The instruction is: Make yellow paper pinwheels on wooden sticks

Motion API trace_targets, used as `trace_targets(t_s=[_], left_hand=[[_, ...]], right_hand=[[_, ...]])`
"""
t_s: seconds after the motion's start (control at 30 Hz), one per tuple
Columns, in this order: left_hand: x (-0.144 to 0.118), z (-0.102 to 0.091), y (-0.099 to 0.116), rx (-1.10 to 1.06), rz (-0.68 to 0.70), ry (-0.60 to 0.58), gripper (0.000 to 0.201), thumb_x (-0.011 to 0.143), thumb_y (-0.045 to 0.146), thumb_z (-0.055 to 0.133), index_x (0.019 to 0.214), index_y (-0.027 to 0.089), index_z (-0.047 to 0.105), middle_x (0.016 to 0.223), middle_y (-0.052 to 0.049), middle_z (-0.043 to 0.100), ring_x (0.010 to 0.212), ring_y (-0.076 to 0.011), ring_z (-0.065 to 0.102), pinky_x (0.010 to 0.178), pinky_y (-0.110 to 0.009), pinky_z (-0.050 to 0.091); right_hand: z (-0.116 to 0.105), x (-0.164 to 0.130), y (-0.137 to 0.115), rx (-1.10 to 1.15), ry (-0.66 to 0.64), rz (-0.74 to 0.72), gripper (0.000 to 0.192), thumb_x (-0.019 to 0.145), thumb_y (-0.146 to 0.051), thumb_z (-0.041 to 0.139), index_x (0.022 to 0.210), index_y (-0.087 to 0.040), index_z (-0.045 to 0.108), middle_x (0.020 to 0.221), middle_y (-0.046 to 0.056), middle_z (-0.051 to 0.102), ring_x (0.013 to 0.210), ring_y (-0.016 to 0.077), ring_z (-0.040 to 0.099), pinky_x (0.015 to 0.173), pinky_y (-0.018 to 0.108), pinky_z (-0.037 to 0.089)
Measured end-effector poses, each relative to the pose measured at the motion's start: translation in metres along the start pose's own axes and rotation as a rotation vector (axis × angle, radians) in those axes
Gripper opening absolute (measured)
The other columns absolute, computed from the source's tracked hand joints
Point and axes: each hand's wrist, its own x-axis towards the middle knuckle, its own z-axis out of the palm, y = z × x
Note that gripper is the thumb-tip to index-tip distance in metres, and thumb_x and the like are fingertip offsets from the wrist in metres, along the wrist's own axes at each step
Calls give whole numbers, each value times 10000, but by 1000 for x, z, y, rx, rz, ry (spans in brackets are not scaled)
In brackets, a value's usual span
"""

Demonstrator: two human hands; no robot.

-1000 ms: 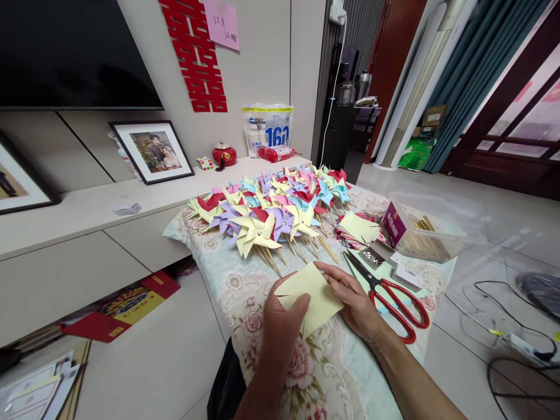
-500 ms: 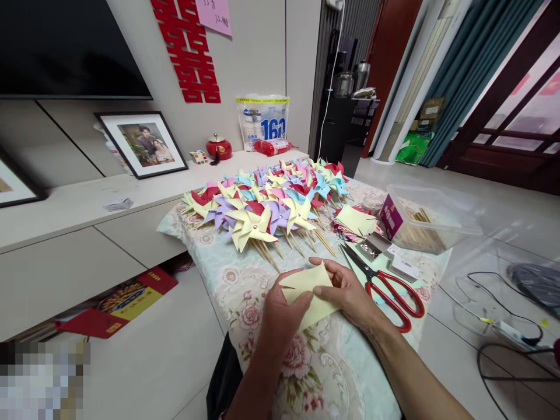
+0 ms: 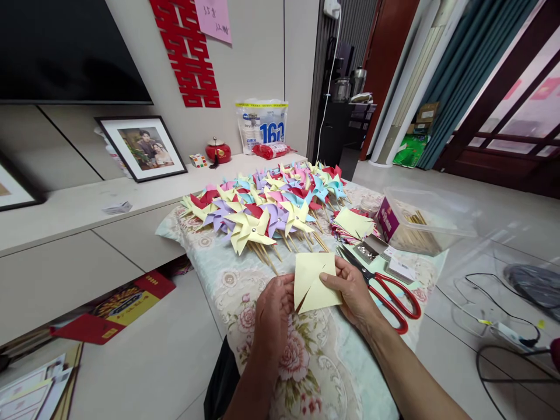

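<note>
A pale yellow square of paper (image 3: 315,291) with slits cut in from its corners stands facing me above the flowered cloth. My right hand (image 3: 352,291) is closed on its right side, thumb on the front and the other fingers mostly behind. My left hand (image 3: 272,309) is loosely curved at the paper's left edge; its fingertips come up to that edge, and I cannot tell if they touch it. Red-handled scissors (image 3: 371,275), blades apart, lie to the right of my right hand. Beyond the hands lie many finished paper pinwheels (image 3: 254,230) on wooden sticks.
A stack of cut paper squares (image 3: 353,223) lies behind the scissors, beside an opened small box of metal fasteners (image 3: 366,251). A clear plastic bin (image 3: 441,224) holds wooden sticks (image 3: 417,219). The cloth-covered table (image 3: 231,280) meets a white cabinet (image 3: 153,201) at the back.
The paper has turned from tilted between both hands to upright and facing me. My left thumb has come off it and the left hand has drawn slightly to the left; the right keeps hold.
</note>
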Motion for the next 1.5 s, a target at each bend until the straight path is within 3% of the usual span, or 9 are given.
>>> trace_targets(t_s=[0.27, 0.47, 0.57, 0.73, 0.93, 1.13, 1.5], left_hand=[[4, 3, 7, -26, -78, 34, 465, 808, 526, 681, 952, 84, 713, 863, -144, 781, 848, -269, 731, 703, -330, 549], [4, 25, -1, -150, -125, 168, 530, 893, 560, 535, 1027, 75, 700, 979, -172, 760, 802, -224, 690, 637, -311, 524], [4, 37, -12, -158, -70, 219, 514, 854, 567, 599, 1064, 109, 694, 1049, -158, 750, 880, -221, 680, 681, -307, 524], [5, 51, -26, 42, 27, 110, 441, 688, 356, 823, 1054, 136, 712, 1017, -121, 778, 854, -211, 697, 681, -272, 506], [16, 60, -38, 17, 106, 51, 435, 767, 287, 770, 1171, 131, 722, 1109, -126, 779, 1019, -267, 716, 919, -360, 528], [19, 53, -43, 14, 133, 85, 437, 815, 296, 750, 1220, 135, 713, 1136, -126, 775, 1033, -271, 723, 933, -367, 541], [14, 52, -31, 38, 188, 159, 363, 794, 264, 747, 1128, 120, 758, 1089, -122, 789, 1023, -282, 731, 921, -361, 556]], right_hand=[[2, 1, 1, 29, 24, -19, 462, 600, -234, 855, 1032, -156, 711, 903, 74, 810, 718, 233, 742, 637, 307, 575], [-2, 5, 2, 131, 134, -85, 444, 594, -225, 885, 1002, -172, 720, 927, 69, 812, 753, 242, 750, 676, 333, 602], [-3, 7, 2, 203, 164, -128, 437, 586, -222, 907, 983, -188, 725, 947, 61, 812, 827, 254, 756, 759, 363, 614], [-3, 10, 2, 278, 166, -149, 437, 573, -202, 924, 963, -203, 727, 974, 50, 810, 965, 276, 744, 867, 398, 604], [-3, 10, 4, 266, 183, -106, 446, 547, -195, 933, 949, -191, 740, 935, 63, 813, 949, 300, 749, 871, 427, 606], [-3, 8, 9, 253, 110, -70, 441, 587, -185, 920, 989, -189, 740, 960, 79, 814, 976, 315, 746, 889, 452, 594], [2, 1, 9, 197, -26, -73, 574, 642, -170, 896, 1182, -209, 705, 1076, 83, 795, 1033, 290, 721, 927, 423, 553]])
